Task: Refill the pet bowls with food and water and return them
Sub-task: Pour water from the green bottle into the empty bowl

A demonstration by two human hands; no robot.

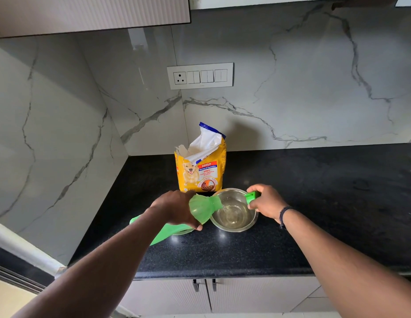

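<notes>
A steel bowl stands on the black counter with clear water in its bottom. My left hand grips a green plastic bottle, tilted with its mouth over the bowl's left rim, and a thin stream of water runs into the bowl. My right hand sits at the bowl's right rim and pinches the green bottle cap. Just behind the bowl, an open yellow bag of dog food stands upright. A rim of something round shows under the bottle; most of it is hidden.
The black granite counter runs right and ends at a marble wall corner on the left. A switch panel is on the back wall. Below the counter's front edge are cabinet doors with dark handles.
</notes>
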